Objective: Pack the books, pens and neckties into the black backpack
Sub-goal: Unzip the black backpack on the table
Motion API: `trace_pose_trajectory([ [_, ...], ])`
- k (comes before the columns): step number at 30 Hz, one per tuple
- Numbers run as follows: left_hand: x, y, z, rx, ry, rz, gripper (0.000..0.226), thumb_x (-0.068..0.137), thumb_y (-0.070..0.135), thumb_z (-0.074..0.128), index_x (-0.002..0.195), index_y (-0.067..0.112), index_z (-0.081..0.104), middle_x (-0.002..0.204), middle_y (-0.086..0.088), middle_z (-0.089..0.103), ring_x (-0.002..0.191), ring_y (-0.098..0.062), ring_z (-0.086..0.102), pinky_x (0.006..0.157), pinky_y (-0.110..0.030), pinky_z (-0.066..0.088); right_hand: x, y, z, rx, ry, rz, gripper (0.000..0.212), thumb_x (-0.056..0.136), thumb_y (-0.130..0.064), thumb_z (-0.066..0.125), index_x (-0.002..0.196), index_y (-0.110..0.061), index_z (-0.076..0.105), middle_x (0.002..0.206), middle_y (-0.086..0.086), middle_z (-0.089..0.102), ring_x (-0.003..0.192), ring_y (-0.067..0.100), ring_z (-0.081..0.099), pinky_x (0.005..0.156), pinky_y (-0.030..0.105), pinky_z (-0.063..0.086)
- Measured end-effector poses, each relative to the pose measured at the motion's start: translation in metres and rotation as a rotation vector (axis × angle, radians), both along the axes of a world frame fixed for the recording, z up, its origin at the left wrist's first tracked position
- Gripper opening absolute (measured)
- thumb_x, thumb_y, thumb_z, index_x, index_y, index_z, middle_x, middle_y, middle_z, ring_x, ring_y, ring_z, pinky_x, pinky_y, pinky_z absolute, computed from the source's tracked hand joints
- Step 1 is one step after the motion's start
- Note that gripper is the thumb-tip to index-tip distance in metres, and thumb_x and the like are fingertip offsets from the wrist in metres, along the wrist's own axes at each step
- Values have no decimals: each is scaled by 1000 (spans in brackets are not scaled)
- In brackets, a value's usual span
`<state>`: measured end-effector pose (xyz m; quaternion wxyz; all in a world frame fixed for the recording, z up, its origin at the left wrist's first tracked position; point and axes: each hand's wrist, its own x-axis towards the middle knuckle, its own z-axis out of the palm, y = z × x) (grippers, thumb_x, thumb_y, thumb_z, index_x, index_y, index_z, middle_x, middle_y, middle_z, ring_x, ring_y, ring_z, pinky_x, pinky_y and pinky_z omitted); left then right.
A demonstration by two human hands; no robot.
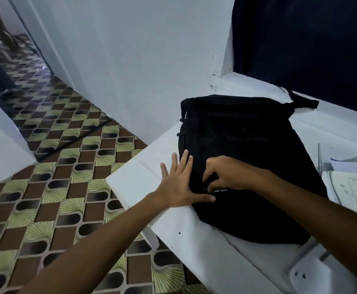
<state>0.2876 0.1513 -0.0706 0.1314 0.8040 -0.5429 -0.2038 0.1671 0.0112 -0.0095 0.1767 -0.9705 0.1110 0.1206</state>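
Note:
The black backpack (243, 149) lies flat on a white table (143, 179), its straps toward the far wall. My left hand (178, 183) presses flat with straight, spread fingers on the bag's near left edge and the table beside it. My right hand (226, 175) rests on the bag's front with curled fingers that pinch something small near a white label; what it pinches is too dark to tell. White books or papers (351, 185) lie at the right edge of the table. No pens or neckties are in sight.
The table's left edge drops to a patterned tile floor (52, 187). A white wall (120, 60) stands behind the bag, and a dark curtain (311, 45) hangs at the back right. A white power strip (313, 274) lies at the table's near right.

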Motion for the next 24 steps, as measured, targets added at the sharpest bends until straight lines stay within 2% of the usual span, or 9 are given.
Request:
trace_pose_trajectory([
  [3, -1, 0, -1, 24, -21, 2, 139, 58, 86, 60, 154, 17, -13, 158, 5, -30, 142, -24, -34, 113, -63, -15, 0, 1, 2, -4, 7, 38, 18, 76, -34, 76, 89, -28, 65, 94, -8, 48, 82, 11, 52, 72, 30, 47],
  [6, -1, 0, -2, 39, -35, 3, 141, 57, 86, 61, 154, 18, -15, 158, 5, -31, 141, -26, -35, 112, -64, -15, 3, 0, 3, -5, 17, 56, 20, 77, -30, 76, 81, -22, 58, 92, -8, 51, 76, 7, 50, 66, 25, 43],
  [8, -1, 0, -3, 52, -48, 3, 141, 57, 86, 61, 154, 19, -15, 158, 5, -31, 141, -27, -35, 111, -65, -15, 6, -1, 3, 19, 38, 50, 21, 78, -28, 76, 76, -21, 56, 82, -8, 55, 68, 5, 50, 60, 23, 41],
  [10, -1, 0, -4, 65, -65, 1, 141, 56, 87, 61, 154, 20, -16, 157, 5, -32, 141, -27, -35, 111, -66, -15, 9, -4, 3, 70, 47, 30, 22, 76, -24, 78, 71, -24, 56, 74, -8, 57, 64, 7, 54, 59, 27, 47],
  [13, -1, -1, -5, 85, -81, 0, 141, 56, 87, 60, 153, 21, -18, 157, 5, -33, 141, -29, -35, 111, -65, -15, 14, -15, 2, 102, 56, 7, 18, 75, -22, 79, 73, -27, 61, 75, -6, 64, 68, 10, 62, 65, 30, 54],
  [18, -1, -2, -5, 126, -94, -18, 140, 57, 87, 60, 151, 25, -23, 155, 5, -37, 139, -31, -38, 110, -66, -16, 29, -44, -4, 134, -65, -117, 11, 75, -20, 80, 73, -19, 69, 72, -2, 68, 67, 10, 63, 61, 22, 50],
  [23, 0, -2, -5, 136, -110, -43, 139, 59, 85, 61, 149, 27, -27, 154, 5, -38, 139, -33, -38, 109, -67, -18, 56, -73, -10, 32, -238, -262, 12, 75, -24, 79, 71, -20, 69, 73, -5, 65, 71, 12, 62, 69, 35, 54],
  [24, 1, -1, -4, 132, -102, -48, 138, 60, 85, 61, 150, 27, -26, 154, 5, -38, 139, -33, -39, 109, -67, -18, 62, -79, -10, -2, -278, -307, 11, 75, -25, 79, 72, -21, 69, 73, -7, 64, 73, 13, 62, 68, 33, 52],
])
